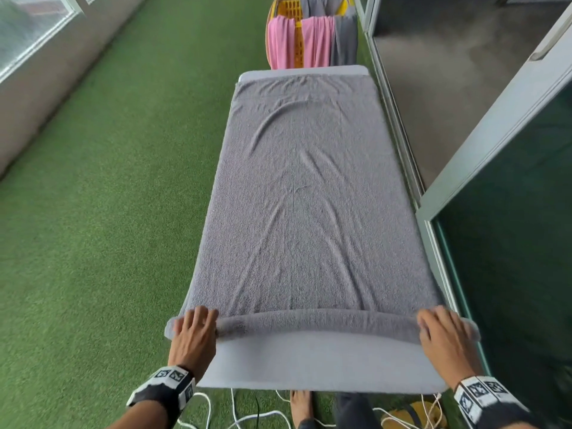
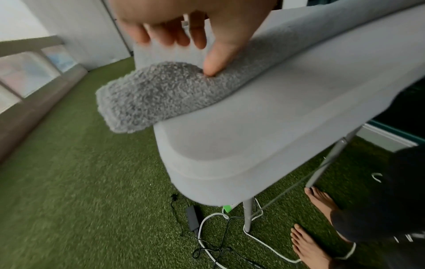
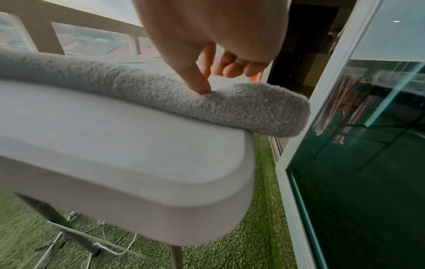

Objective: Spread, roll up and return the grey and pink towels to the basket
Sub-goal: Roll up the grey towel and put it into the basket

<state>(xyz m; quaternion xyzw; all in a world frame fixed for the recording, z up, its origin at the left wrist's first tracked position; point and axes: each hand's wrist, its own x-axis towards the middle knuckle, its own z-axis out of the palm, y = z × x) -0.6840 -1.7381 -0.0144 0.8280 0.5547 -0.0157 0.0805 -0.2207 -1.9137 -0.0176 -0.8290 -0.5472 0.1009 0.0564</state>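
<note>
A grey towel (image 1: pixel 303 187) lies spread lengthwise over the light grey table (image 1: pixel 309 363). Its near edge is turned into a thin roll (image 1: pixel 315 323) whose ends overhang both table sides. My left hand (image 1: pixel 193 329) grips the roll's left end (image 2: pixel 149 98), thumb pressed into the near side and fingers curled over the far side. My right hand (image 1: pixel 442 332) grips the right end (image 3: pixel 230 109) the same way. Beyond the table's far end stands a yellow basket (image 1: pixel 286 10) with pink towels (image 1: pixel 280 41) and another grey towel (image 1: pixel 343 41) draped over its rim.
Green artificial turf (image 1: pixel 108 212) runs along the left of the table up to a low wall with windows. A glass sliding door (image 1: pixel 510 243) stands close on the right. Cables and a power adapter (image 2: pixel 192 216) lie on the turf under the near end, by my bare feet (image 2: pixel 322 203).
</note>
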